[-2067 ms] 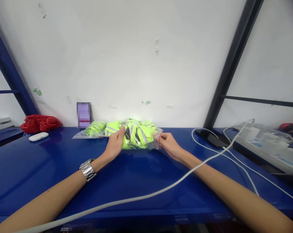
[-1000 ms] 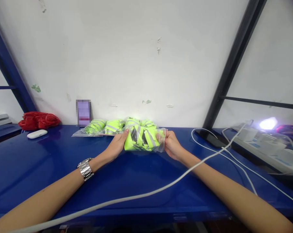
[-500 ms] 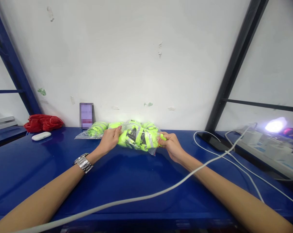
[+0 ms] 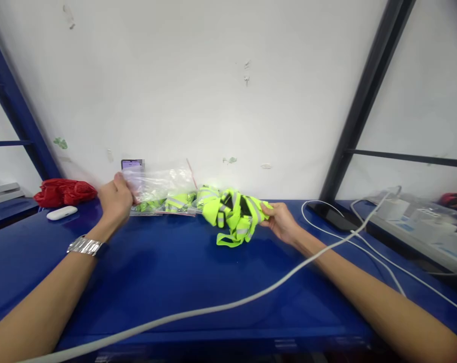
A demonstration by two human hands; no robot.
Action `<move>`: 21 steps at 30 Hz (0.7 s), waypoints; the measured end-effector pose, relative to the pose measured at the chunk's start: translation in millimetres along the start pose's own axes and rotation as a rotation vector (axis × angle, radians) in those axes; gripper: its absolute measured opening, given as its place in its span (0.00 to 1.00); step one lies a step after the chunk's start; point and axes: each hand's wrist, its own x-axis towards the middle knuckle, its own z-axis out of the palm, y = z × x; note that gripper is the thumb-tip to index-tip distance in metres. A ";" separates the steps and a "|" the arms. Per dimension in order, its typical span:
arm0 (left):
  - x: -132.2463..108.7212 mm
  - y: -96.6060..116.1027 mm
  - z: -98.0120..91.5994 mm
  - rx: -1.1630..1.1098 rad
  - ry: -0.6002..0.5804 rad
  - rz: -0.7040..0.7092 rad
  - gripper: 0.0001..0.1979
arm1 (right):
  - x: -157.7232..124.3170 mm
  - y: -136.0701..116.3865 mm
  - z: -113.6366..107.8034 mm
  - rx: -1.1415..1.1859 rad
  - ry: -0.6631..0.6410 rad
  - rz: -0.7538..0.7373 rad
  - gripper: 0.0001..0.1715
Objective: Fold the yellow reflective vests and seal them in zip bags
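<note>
My left hand [image 4: 116, 200], a metal watch on its wrist, is closed on the edge of a clear plastic bag [image 4: 164, 181] that stretches out to the right with nothing inside. My right hand [image 4: 282, 222] pinches the right end of a bundle of yellow-green reflective straps [image 4: 238, 214]. One strap loop hangs from the bundle's underside, low over the blue table [image 4: 198, 282]. Behind the bag, packed yellow-green bundles [image 4: 179, 202] lie along the wall in clear bags.
A phone [image 4: 132, 165] leans on the wall behind the bag. Red plastic [image 4: 65, 192] and a white oval case [image 4: 62, 213] lie at the left. A white cable [image 4: 228, 306] crosses the front; a dark phone [image 4: 334, 217] and power strip [image 4: 421, 227] are at the right.
The strap bundle has come out of its clear bag. My left hand has moved left with the emptied bag, while my right hand has shifted slightly right, still holding the straps.
</note>
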 end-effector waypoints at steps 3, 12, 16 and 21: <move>-17.3 15.4 22.3 -0.274 -0.057 -0.135 0.18 | -4.4 8.0 14.4 -0.139 -0.117 0.002 0.21; -68.9 55.7 53.9 -0.646 -0.302 -0.220 0.11 | -19.8 -18.3 26.4 -0.494 -0.151 -0.562 0.24; -93.3 55.9 63.7 -0.537 -0.377 -0.075 0.16 | -32.6 -26.0 37.3 -0.333 -0.185 -0.549 0.13; -105.2 45.8 64.6 -0.088 -0.432 0.432 0.20 | -9.9 -32.1 9.1 -0.314 0.172 -0.814 0.10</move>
